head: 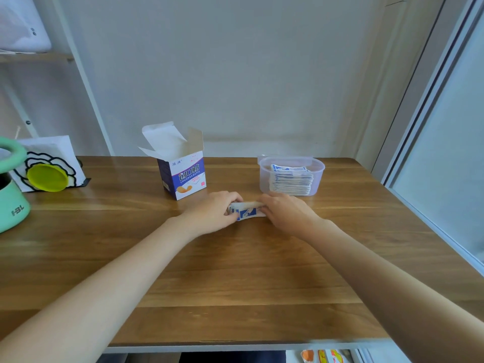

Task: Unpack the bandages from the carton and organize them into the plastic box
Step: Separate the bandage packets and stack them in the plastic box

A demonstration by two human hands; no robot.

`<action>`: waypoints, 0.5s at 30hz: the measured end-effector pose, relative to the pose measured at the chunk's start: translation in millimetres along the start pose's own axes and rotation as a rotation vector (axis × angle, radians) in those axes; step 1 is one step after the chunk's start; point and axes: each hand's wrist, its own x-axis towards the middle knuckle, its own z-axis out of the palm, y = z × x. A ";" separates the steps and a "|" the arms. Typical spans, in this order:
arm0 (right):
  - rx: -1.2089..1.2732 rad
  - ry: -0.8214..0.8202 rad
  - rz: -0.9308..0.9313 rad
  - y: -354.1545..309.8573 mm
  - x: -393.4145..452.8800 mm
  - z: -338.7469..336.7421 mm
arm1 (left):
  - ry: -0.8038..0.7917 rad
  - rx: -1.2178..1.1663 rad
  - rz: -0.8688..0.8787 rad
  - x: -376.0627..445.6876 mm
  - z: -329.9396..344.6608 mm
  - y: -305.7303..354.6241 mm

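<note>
A small stack of blue-and-white wrapped bandages (247, 212) lies on the wooden table (235, 271), held between both hands. My left hand (212, 213) grips its left end with curled fingers, and my right hand (285, 212) grips its right end. Behind my left hand stands the white, blue and purple carton (183, 176), upright with its top flaps open. Behind my right hand sits the clear oval plastic box (291, 177), holding a pile of several bandages (290, 179).
At the far left stand a mint green container (11, 195), a yellow-green lid (47, 177) and a white holder with black flower outlines (49, 155). A wall runs behind the table, a window frame along the right edge.
</note>
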 end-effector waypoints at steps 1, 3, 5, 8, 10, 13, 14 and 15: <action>-0.048 -0.002 -0.015 -0.3 0.7 2.4 | 0.040 0.051 -0.001 -0.1 2.2 1.1; -0.085 -0.006 -0.034 0.5 1.6 6.6 | 0.079 0.113 -0.003 -1.2 6.5 3.2; -0.057 -0.006 -0.051 2.8 1.4 8.8 | 0.085 0.125 -0.005 -3.1 11.0 4.1; -0.031 0.025 -0.079 5.2 1.6 7.1 | 0.133 0.100 -0.001 -4.1 12.3 3.3; -0.005 0.047 -0.074 6.2 1.4 4.5 | 0.183 0.066 -0.013 -3.1 10.6 2.8; -0.035 0.034 -0.070 7.4 0.6 4.7 | 0.173 0.013 -0.045 -1.3 9.8 3.3; -0.043 0.022 -0.067 8.0 0.2 5.3 | 0.157 0.003 -0.046 -0.5 10.5 3.4; -0.040 0.011 -0.058 8.6 0.3 5.7 | 0.145 -0.015 -0.051 -0.1 11.2 2.8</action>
